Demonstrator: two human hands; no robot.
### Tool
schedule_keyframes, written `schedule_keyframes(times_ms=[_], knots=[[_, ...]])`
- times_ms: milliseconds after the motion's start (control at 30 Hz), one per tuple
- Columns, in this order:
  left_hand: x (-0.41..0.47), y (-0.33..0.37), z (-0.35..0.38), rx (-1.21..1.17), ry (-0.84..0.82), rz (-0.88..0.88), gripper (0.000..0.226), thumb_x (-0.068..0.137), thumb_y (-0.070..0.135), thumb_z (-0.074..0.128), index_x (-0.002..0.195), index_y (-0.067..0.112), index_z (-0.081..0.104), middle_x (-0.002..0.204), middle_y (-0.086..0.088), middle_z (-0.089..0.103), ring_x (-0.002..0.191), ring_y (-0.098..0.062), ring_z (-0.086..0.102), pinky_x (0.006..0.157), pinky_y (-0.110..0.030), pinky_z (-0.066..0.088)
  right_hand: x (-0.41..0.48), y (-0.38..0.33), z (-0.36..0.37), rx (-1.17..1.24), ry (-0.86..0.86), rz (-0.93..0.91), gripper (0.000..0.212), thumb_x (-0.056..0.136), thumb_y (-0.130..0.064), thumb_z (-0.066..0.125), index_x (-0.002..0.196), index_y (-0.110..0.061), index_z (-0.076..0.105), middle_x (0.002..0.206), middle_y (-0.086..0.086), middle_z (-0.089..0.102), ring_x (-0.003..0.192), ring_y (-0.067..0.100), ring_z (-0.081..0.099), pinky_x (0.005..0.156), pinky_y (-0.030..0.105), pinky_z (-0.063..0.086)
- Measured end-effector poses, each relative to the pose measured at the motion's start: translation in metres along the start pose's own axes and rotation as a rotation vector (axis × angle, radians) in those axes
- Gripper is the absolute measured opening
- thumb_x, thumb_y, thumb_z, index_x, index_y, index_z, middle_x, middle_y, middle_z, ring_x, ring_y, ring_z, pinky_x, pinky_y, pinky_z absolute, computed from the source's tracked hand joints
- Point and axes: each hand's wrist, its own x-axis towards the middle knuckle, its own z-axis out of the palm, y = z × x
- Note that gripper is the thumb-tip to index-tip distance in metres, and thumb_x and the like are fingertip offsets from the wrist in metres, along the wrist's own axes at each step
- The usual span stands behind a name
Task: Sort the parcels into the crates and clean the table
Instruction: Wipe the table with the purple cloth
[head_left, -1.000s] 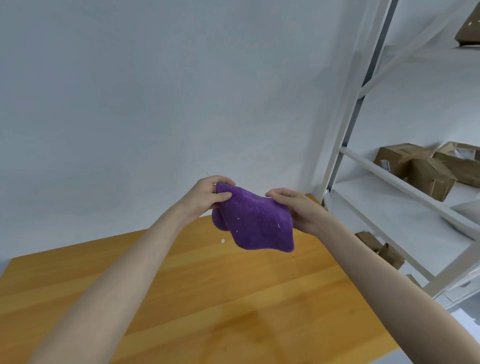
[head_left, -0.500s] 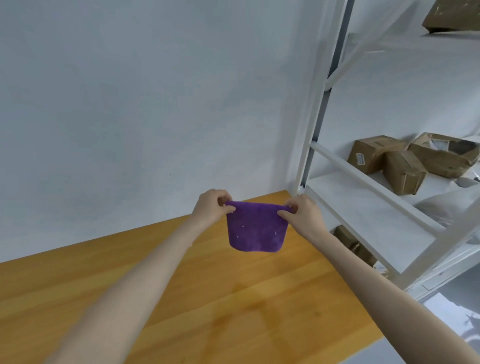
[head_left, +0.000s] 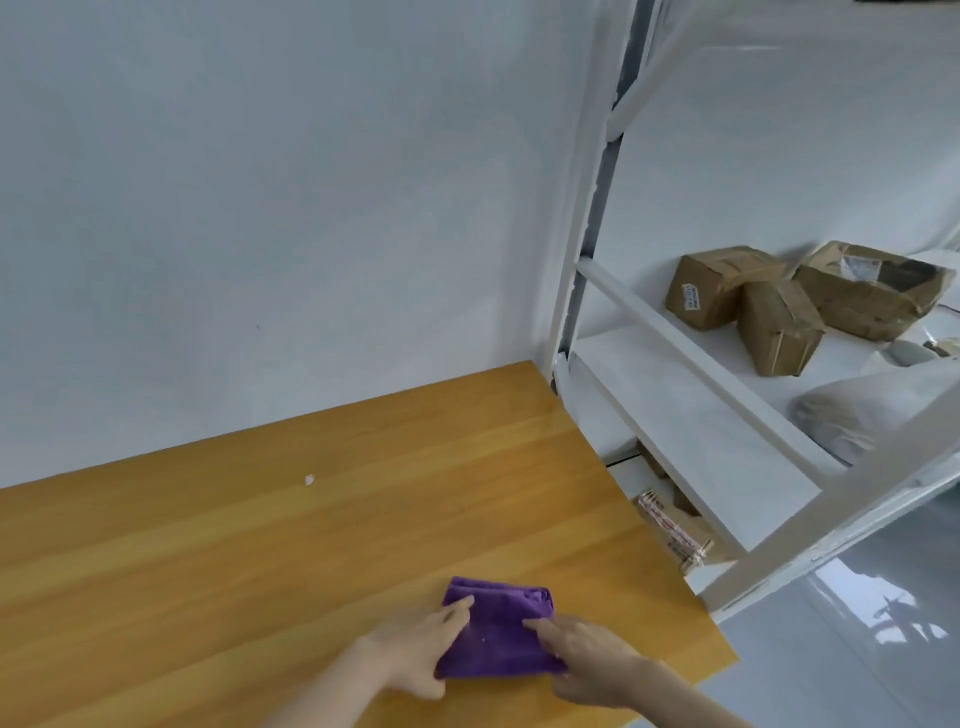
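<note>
Cloth: folded purple microfibre cloth (head_left: 498, 636) laid flat near the front right corner of the light wooden table (head_left: 234, 561).
Hands: left hand (head_left: 415, 644) and right hand (head_left: 587, 654) pressed on it with straight fingers, nothing gripped.
Progress: no parcels seen on the table, so sorting judged done. Wiping judged barely begun, with a small white speck (head_left: 309, 479) left near the back edge.

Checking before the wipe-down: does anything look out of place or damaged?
A small white scrap lies on the wooden table, beyond the purple cloth. On the white shelf, the rightmost cardboard box looks crushed.
</note>
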Motion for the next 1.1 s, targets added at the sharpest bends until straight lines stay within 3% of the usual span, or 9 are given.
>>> schedule_keyframes(times_ms=[133,233,300,400,533,633,733,967,1100], knots=[[0.003,-0.001,0.028,0.044,-0.045,-0.018,0.073,0.089,0.035,0.05,0.152,0.023,0.014,0.159,0.006,-0.003,0.146,-0.013,0.004,0.115,-0.034,0.019,-0.002,0.015,0.018,-0.054,-0.055,-0.053,0.064,0.09,-0.031,0.055,0.148,-0.026,0.028,0.157,-0.009,0.017,0.141,0.013,0.024,0.114,0.03,0.023],[0.006,-0.004,0.039,-0.465,0.094,-0.186,0.042,0.091,0.023,0.049,0.133,0.032,0.051,0.146,0.02,0.035,0.133,0.008,0.029,0.111,-0.023,0.028,0.004,0.018,0.026,0.243,0.034,0.035,0.039,0.091,-0.011,0.044,0.122,-0.03,0.056,0.149,-0.011,0.038,0.135,0.009,0.037,0.107,0.022,0.032],[0.011,0.0,0.036,-0.798,0.242,-0.33,0.02,0.095,0.02,0.052,0.102,0.036,0.062,0.112,0.021,0.059,0.1,0.016,0.051,0.095,-0.021,0.041,0.01,0.015,0.025,0.536,0.105,0.174,0.033,0.092,-0.007,0.04,0.105,-0.031,0.058,0.125,-0.004,0.061,0.115,0.015,0.055,0.088,0.022,0.042],[0.03,0.0,0.028,-0.918,0.405,-0.511,0.017,0.099,0.023,0.046,0.085,0.022,0.057,0.091,0.003,0.065,0.09,-0.012,0.061,0.075,-0.024,0.04,0.022,0.007,0.018,0.794,0.296,0.373,0.023,0.101,-0.015,0.035,0.1,-0.019,0.057,0.094,0.004,0.064,0.085,0.019,0.058,0.06,0.021,0.037],[0.057,0.002,0.027,-0.789,0.379,-0.686,0.022,0.099,0.028,0.04,0.099,0.018,0.06,0.096,-0.004,0.066,0.09,-0.025,0.062,0.076,-0.032,0.047,0.035,0.005,0.019,0.834,0.443,0.512,0.017,0.102,-0.023,0.035,0.101,-0.016,0.051,0.084,0.002,0.058,0.079,0.024,0.055,0.063,0.034,0.042],[0.061,0.011,0.027,-0.708,0.362,-0.765,0.02,0.099,0.028,0.039,0.096,0.016,0.056,0.099,-0.007,0.066,0.066,-0.025,0.064,0.061,-0.034,0.054,0.036,0.0,0.02,0.811,0.421,0.547,0.036,0.096,-0.048,0.043,0.112,-0.015,0.047,0.102,0.003,0.055,0.094,0.021,0.055,0.075,0.033,0.047],[0.061,0.022,0.026,-0.716,0.396,-0.801,0.015,0.1,0.024,0.04,0.106,0.01,0.041,0.103,-0.007,0.052,0.048,-0.017,0.058,0.036,-0.019,0.041,0.039,0.003,0.022,0.613,0.273,0.569,0.058,0.089,-0.052,0.054,0.13,-0.016,0.035,0.12,0.004,0.053,0.11,0.023,0.054,0.078,0.03,0.045],[0.066,0.075,0.028,-0.436,0.356,-0.413,0.005,0.094,0.01,0.039,0.094,0.012,0.044,0.11,-0.005,0.033,0.079,-0.019,0.048,0.077,-0.041,0.049,0.021,0.043,0.016,0.519,0.289,0.652,0.065,0.091,-0.021,0.06,0.141,-0.019,0.019,0.113,0.009,0.058,0.098,0.027,0.062,0.077,0.038,0.055],[0.086,0.096,0.017,-0.209,0.276,-0.188,0.018,0.097,0.023,0.045,0.11,0.017,0.055,0.157,0.001,0.006,0.142,-0.023,0.016,0.11,-0.041,0.027,-0.006,0.072,0.006,0.296,0.324,0.667,0.07,0.09,-0.022,0.063,0.145,-0.021,0.02,0.122,0.008,0.049,0.106,0.024,0.055,0.076,0.031,0.049]])
